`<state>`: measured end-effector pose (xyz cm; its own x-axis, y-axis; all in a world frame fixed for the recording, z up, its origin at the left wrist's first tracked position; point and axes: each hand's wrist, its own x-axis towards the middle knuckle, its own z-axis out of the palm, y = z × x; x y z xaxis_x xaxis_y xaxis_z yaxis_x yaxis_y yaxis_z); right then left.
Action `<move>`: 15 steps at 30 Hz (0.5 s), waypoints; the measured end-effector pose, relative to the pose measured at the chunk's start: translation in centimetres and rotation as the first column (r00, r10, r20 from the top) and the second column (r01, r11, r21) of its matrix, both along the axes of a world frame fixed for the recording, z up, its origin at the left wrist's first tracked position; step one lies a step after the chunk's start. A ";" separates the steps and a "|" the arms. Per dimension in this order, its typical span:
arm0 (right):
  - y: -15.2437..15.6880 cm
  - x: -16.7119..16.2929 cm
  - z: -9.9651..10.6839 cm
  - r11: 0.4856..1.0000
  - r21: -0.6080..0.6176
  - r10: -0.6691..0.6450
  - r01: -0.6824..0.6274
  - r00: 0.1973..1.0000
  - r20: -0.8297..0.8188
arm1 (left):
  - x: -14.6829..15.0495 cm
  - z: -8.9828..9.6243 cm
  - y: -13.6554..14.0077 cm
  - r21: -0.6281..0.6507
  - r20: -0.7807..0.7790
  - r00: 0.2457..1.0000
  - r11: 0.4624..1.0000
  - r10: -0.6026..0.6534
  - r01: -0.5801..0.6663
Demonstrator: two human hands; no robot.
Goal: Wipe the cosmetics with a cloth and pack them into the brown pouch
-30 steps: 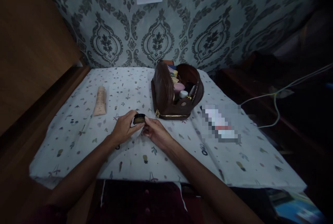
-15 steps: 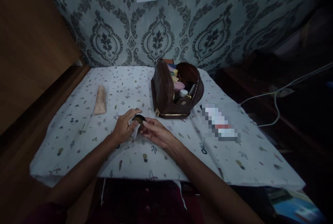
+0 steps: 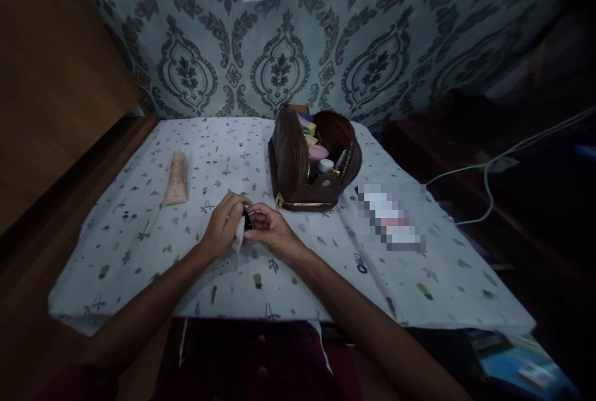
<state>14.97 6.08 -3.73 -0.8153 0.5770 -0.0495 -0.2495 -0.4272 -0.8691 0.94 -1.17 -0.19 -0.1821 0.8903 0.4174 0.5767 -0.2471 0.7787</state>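
Observation:
In front of me, my left hand (image 3: 222, 227) is closed around a white tissue (image 3: 239, 238), pressing it to a small, dark, round object (image 3: 247, 221). My right hand (image 3: 275, 234) grips the other side of this dark object between thumb and fingers. The object is tipped nearly edge-on and mostly covered by my fingers, so I cannot tell its exact kind. Just beyond my right hand stands a brown cosmetic bag (image 3: 298, 187), unzipped, with several items inside. A beige squeeze tube (image 3: 177, 179) lies to the left of my left hand.
A patterned white cloth (image 3: 139, 264) covers the table. To the right lies a blurred-out flat object (image 3: 391, 215). A wooden cabinet (image 3: 56, 66) borders the left side, a patterned curtain (image 3: 279, 66) hangs behind, and a pale cable (image 3: 488, 187) runs at the right.
The dark object has turned from showing its round face to nearly edge-on. My right hand has shifted its grip, and my left fingers now cover more of the object.

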 end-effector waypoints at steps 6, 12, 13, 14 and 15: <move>-0.5 -0.1 0.4 0.989 -0.126 0.063 -0.071 0.995 -0.072 | -0.2 0.2 0.4 -0.161 0.253 0.962 0.985 0.100 -0.060; -0.2 -0.6 0.0 0.961 -0.274 -0.055 0.030 0.995 -0.083 | 0.2 -0.4 0.3 -0.161 0.238 0.971 0.986 -0.009 0.049; -0.2 -0.6 0.0 0.967 -0.249 -0.078 0.058 0.994 -0.073 | 0.3 -0.6 0.2 -0.155 0.220 0.975 0.986 -0.031 0.066; -0.1 -0.6 0.0 0.976 -0.199 -0.104 0.091 0.993 -0.057 | 0.3 -0.7 0.2 -0.156 0.206 0.978 0.985 -0.041 0.074; -0.1 -0.5 0.0 0.983 -0.125 -0.138 0.132 0.990 -0.036 | 0.3 -0.9 0.2 -0.167 0.193 0.980 0.983 -0.042 0.075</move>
<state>14.48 5.98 -3.70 -0.7333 0.6737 -0.0918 -0.3492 -0.4889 -0.7994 1.23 -1.02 -1.09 -0.1885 0.9572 0.2199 0.4042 -0.1285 0.9056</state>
